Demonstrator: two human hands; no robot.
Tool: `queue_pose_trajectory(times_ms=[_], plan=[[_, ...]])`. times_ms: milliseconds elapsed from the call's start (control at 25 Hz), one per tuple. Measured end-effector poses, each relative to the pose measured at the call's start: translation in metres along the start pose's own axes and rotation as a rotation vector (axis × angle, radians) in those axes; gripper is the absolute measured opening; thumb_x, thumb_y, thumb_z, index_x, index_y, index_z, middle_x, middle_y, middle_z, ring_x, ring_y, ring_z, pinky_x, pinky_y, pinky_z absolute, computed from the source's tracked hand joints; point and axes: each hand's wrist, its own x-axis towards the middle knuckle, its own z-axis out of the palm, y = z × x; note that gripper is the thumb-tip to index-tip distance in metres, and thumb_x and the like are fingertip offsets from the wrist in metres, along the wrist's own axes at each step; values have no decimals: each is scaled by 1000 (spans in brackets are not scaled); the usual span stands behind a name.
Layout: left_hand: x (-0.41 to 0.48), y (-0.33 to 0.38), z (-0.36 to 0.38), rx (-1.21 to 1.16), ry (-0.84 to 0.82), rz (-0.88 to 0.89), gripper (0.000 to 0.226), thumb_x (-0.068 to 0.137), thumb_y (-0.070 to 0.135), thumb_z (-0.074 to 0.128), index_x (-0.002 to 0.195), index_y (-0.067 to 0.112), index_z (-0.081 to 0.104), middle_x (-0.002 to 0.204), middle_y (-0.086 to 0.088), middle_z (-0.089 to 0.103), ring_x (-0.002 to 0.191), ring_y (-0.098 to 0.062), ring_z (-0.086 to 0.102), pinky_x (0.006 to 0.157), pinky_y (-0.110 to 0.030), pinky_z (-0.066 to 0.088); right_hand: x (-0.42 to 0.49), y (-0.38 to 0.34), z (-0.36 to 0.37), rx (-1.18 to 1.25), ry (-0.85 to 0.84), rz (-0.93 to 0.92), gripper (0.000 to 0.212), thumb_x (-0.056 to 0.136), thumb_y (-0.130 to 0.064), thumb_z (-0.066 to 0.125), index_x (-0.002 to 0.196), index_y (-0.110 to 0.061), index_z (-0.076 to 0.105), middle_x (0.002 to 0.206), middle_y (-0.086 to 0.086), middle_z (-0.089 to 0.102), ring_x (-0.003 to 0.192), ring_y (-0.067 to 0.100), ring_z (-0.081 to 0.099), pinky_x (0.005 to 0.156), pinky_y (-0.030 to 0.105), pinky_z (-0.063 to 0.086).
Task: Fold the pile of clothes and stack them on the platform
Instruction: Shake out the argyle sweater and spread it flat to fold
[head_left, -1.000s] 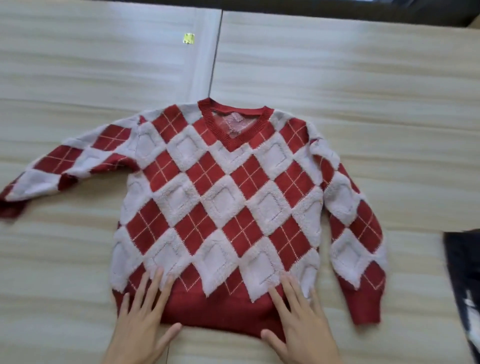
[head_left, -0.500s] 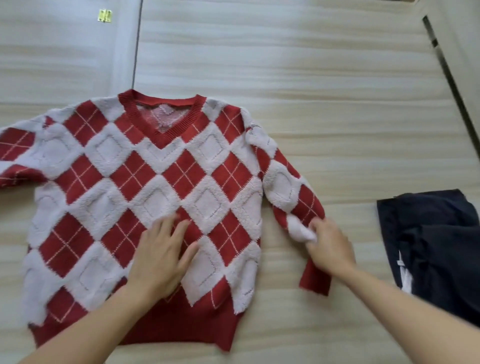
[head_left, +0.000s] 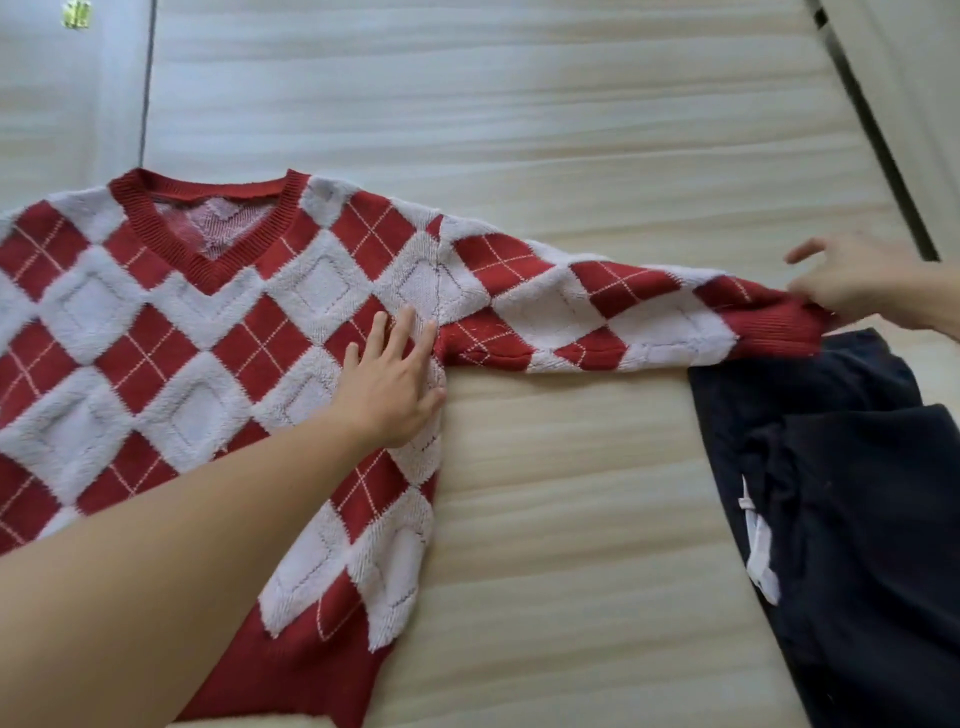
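Note:
A red and white argyle V-neck sweater (head_left: 218, 364) lies flat, front up, on the pale wood-grain platform (head_left: 571, 493). My left hand (head_left: 395, 384) presses flat with straight fingers on the sweater's body beside the right armpit. The right sleeve (head_left: 597, 317) is stretched straight out to the right. My right hand (head_left: 857, 280) pinches its red cuff at the far end, with some fingers spread. The sweater's left sleeve is out of view.
A dark navy garment (head_left: 857, 519) with a white drawstring lies at the right, just under the sleeve cuff. A dark seam (head_left: 872, 130) runs diagonally across the top right of the surface. A small yellow sticker (head_left: 77, 13) sits top left.
My right hand has pulled the right sleeve from hanging beside the body out straight to the right. My left hand moved from the sweater's middle to the armpit area.

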Motion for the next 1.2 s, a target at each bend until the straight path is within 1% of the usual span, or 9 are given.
queue_pose_trajectory(times_ms=[160, 240, 400, 560, 720, 880, 960, 1080, 1200], plan=[[-5, 3, 8, 49, -3, -18, 85, 100, 62, 29, 159, 25, -19, 166, -2, -28, 154, -33, -21, 123, -61, 5, 11, 23, 13, 54, 172, 26, 24, 86, -7, 63, 108, -12, 70, 105, 20, 71, 84, 28, 61, 81, 37, 54], [-11, 9, 6, 35, 68, 47, 85, 100, 60, 29, 159, 21, -19, 166, -2, -26, 154, -30, -20, 125, -59, 6, 1, 4, 7, 263, 157, 9, 28, 90, -3, 50, 107, -13, 69, 107, 17, 67, 79, 26, 59, 68, 32, 51], [-22, 26, 9, -16, 32, 152, 82, 103, 55, 27, 158, 14, -17, 164, -5, -29, 153, -21, -22, 127, -50, 3, -53, -79, -17, 598, -154, -148, 33, 91, 8, 36, 103, -10, 61, 86, 12, 56, 48, 11, 53, 41, 22, 46], [-33, 31, -2, -140, -91, 153, 83, 104, 51, 34, 159, 10, -13, 164, -9, -27, 154, -21, -20, 128, -45, 0, -118, -199, -20, 668, -419, -363, 30, 97, 4, 33, 106, -10, 57, 102, 13, 51, 49, 5, 48, 49, 18, 39], [-57, 16, -9, -208, -139, 191, 84, 104, 48, 40, 160, 12, -12, 167, -4, -23, 155, -20, -16, 128, -44, 0, -170, -321, 16, 683, -581, -557, 30, 102, -2, 31, 99, -15, 58, 92, 7, 52, 45, 3, 53, 39, 14, 39], [-90, -22, -4, -269, -145, 151, 82, 104, 47, 38, 160, 14, -12, 168, -3, -18, 156, -20, -15, 128, -45, -1, -226, -422, 74, 728, -690, -697, 28, 99, 5, 43, 117, -9, 58, 117, 19, 61, 89, 23, 75, 64, 26, 60], [-110, -47, 4, -306, -108, 111, 78, 104, 43, 39, 161, 14, -6, 170, -3, -12, 156, -19, -13, 128, -45, -2, -235, -442, 113, 680, -650, -723, 36, 97, 4, 47, 130, -9, 52, 116, 22, 63, 93, 30, 75, 78, 40, 63], [-141, -95, 17, -317, -11, 42, 69, 105, 39, 39, 162, 14, 8, 171, -2, -1, 157, -17, -7, 127, -37, -4, -215, -428, 178, 339, -367, -834, 39, 92, -3, 54, 129, -16, 54, 115, 19, 65, 99, 31, 68, 90, 53, 57], [-165, -147, 31, -264, 165, -62, 67, 103, 38, 37, 162, 18, 12, 171, 0, -4, 157, -16, -11, 128, -37, -4, -185, -373, 238, -176, -173, -970, 51, 101, -18, 48, 150, -12, 37, 150, 18, 42, 139, 34, 41, 113, 40, 31]])
